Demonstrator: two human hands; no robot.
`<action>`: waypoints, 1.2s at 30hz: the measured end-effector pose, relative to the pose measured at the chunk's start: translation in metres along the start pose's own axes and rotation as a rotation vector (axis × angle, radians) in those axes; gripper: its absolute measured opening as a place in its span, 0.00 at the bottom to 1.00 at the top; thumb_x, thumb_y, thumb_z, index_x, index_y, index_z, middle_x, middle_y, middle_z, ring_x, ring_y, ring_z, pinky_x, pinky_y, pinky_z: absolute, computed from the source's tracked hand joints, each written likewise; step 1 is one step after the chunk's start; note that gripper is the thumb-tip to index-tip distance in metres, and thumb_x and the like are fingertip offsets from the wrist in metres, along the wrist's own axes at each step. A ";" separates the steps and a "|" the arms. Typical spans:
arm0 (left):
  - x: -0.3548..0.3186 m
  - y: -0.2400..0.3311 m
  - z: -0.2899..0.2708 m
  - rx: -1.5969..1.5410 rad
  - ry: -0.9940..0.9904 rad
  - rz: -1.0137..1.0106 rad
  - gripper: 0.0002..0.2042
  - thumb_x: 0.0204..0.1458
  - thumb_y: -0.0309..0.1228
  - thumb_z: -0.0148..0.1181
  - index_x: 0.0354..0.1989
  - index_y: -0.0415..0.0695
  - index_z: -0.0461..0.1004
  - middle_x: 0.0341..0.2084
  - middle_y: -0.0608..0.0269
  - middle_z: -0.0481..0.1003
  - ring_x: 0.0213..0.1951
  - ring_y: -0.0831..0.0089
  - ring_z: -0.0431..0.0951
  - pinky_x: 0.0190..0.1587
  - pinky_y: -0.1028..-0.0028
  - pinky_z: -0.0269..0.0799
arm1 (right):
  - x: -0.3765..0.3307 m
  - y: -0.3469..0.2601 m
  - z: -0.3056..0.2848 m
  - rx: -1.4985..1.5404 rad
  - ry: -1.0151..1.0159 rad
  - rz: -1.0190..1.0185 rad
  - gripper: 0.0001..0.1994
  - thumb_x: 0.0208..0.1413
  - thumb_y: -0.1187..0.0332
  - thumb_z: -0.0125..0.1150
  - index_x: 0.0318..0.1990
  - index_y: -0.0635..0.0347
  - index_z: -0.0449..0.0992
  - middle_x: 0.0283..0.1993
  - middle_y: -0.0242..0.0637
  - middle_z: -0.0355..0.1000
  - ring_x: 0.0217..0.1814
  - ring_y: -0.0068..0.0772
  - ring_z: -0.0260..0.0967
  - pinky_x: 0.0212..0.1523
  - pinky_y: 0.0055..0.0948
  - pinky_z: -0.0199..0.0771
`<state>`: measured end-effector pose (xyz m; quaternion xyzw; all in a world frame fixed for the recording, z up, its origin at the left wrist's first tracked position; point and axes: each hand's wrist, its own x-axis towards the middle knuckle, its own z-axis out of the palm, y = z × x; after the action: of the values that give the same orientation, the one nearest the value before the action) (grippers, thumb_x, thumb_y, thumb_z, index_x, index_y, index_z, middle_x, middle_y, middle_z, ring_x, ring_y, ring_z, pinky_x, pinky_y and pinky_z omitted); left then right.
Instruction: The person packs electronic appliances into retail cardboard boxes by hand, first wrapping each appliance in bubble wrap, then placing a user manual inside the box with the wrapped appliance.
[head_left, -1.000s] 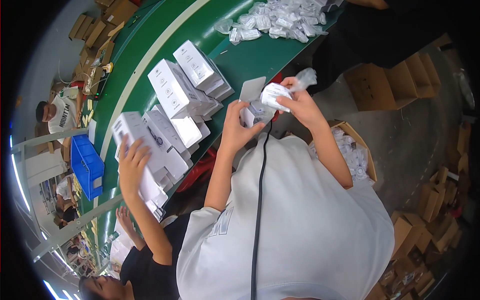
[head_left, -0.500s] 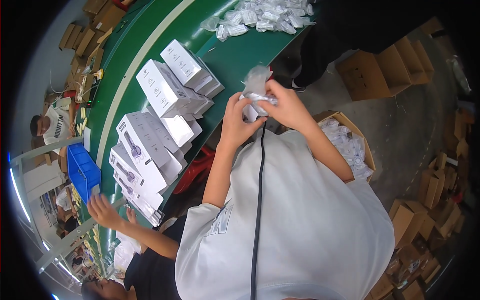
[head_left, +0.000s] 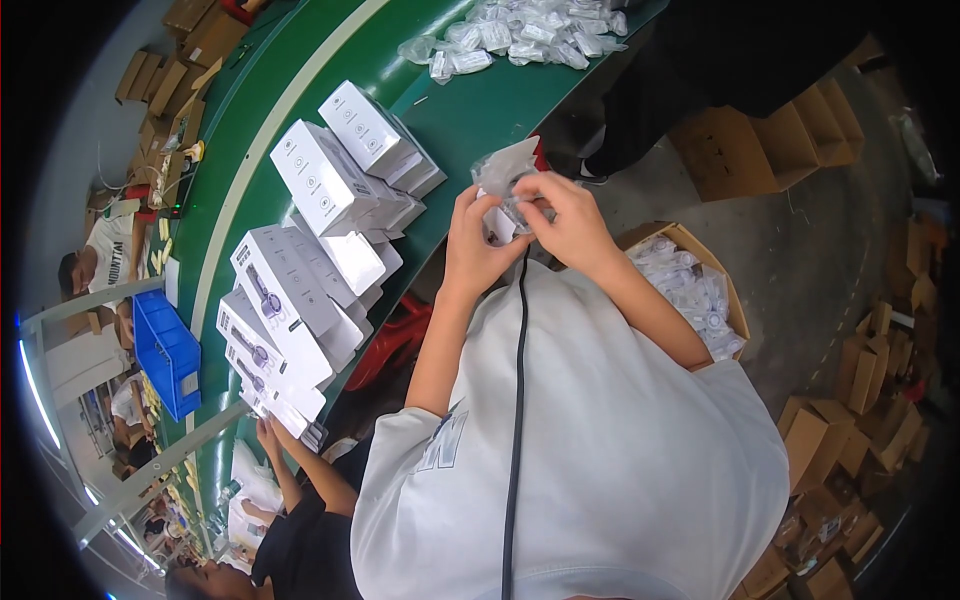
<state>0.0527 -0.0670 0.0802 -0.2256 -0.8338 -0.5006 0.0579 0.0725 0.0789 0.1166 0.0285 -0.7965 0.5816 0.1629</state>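
In front of my chest, my left hand [head_left: 474,240] is closed round a small white box [head_left: 498,224], seen end-on and partly covered by my fingers. My right hand [head_left: 568,222] pinches a crinkled clear plastic bag [head_left: 492,172] at the top of that box. The bag's contents are hidden by folds and fingers. To the left, several white printed cartons [head_left: 320,185] stand in leaning rows on the green table [head_left: 455,120], their flaps sticking out toward me.
Clear-bagged parts [head_left: 520,30] are heaped at the table's far end. A cardboard box [head_left: 740,300] of bagged pieces stands by my right elbow. A blue bin [head_left: 165,350] lies left, a red stool [head_left: 392,345] under the table edge. A co-worker's arm [head_left: 310,470] reaches in at lower left.
My right hand has shifted slightly, and the plastic bag has spread to the left over the box. My left hand stays put. The co-worker's raised hand has come down to the nearest cartons.
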 end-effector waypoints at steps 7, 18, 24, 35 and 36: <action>-0.002 -0.006 0.000 0.024 -0.006 0.054 0.33 0.28 0.29 0.72 0.47 0.47 0.62 0.50 0.45 0.62 0.46 0.52 0.69 0.42 0.65 0.70 | 0.003 0.002 -0.003 -0.209 -0.368 -0.012 0.09 0.46 0.77 0.56 0.38 0.63 0.71 0.39 0.42 0.69 0.34 0.44 0.68 0.34 0.35 0.71; -0.003 -0.015 0.000 -0.123 0.042 0.012 0.33 0.28 0.29 0.72 0.48 0.46 0.63 0.52 0.45 0.63 0.49 0.53 0.69 0.45 0.65 0.70 | -0.001 -0.004 -0.008 -0.524 -0.499 -0.101 0.07 0.51 0.69 0.54 0.37 0.59 0.72 0.40 0.42 0.69 0.47 0.41 0.65 0.54 0.39 0.55; 0.004 -0.008 -0.012 0.025 0.067 0.103 0.32 0.27 0.28 0.72 0.48 0.44 0.70 0.51 0.44 0.65 0.46 0.55 0.73 0.44 0.68 0.71 | 0.000 -0.006 -0.018 -0.362 -0.468 -0.128 0.08 0.48 0.67 0.59 0.35 0.59 0.74 0.48 0.40 0.68 0.55 0.43 0.59 0.59 0.39 0.48; 0.022 0.020 -0.015 -0.097 0.138 0.197 0.30 0.27 0.30 0.74 0.46 0.40 0.73 0.48 0.46 0.67 0.43 0.59 0.74 0.43 0.69 0.72 | 0.019 -0.013 -0.014 -0.467 0.053 -0.183 0.04 0.44 0.70 0.62 0.29 0.56 0.77 0.54 0.36 0.64 0.56 0.41 0.56 0.54 0.41 0.54; 0.023 0.021 -0.014 -0.107 0.132 0.230 0.30 0.27 0.30 0.74 0.46 0.39 0.73 0.48 0.46 0.68 0.43 0.59 0.74 0.43 0.69 0.72 | 0.018 -0.016 -0.012 -0.564 0.044 -0.219 0.05 0.43 0.69 0.63 0.30 0.55 0.76 0.52 0.36 0.64 0.53 0.40 0.57 0.53 0.40 0.55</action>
<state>0.0394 -0.0637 0.1119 -0.2889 -0.7690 -0.5481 0.1573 0.0617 0.0878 0.1403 0.0552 -0.9149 0.3171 0.2435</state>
